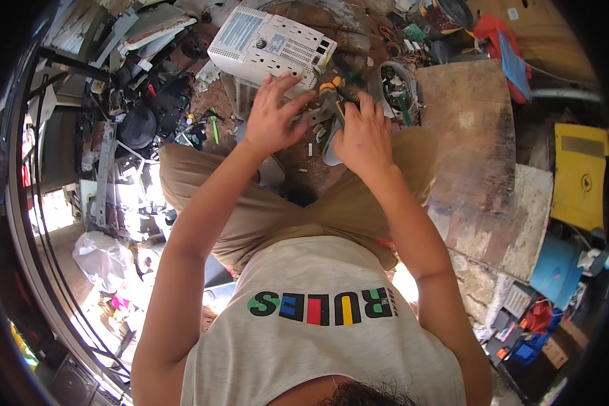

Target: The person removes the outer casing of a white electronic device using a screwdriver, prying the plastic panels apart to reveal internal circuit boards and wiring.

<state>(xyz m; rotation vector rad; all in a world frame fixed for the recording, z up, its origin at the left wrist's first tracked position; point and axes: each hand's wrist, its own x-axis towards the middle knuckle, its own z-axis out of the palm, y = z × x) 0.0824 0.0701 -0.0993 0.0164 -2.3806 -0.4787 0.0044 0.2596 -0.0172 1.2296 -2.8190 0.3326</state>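
Observation:
A white power backup box (pixel 274 44) with rows of outlets and a round knob on top lies on the ground in front of me. My left hand (pixel 277 116) is open at its near side, fingers spread, fingertips at or just above the near edge. My right hand (pixel 367 139) is closed on a tool with orange and black handles (pixel 329 86), which looks like pliers. Part of the tool is hidden by my fingers. It sits close to the box's right corner.
A round tub (pixel 398 88) of circuit scraps stands to the right, beside a wooden board (pixel 470 128). Further right is a yellow panel (pixel 579 176). Heaped electronic scrap lies left, with a black round part (pixel 138 128) and a green tool (pixel 214 126).

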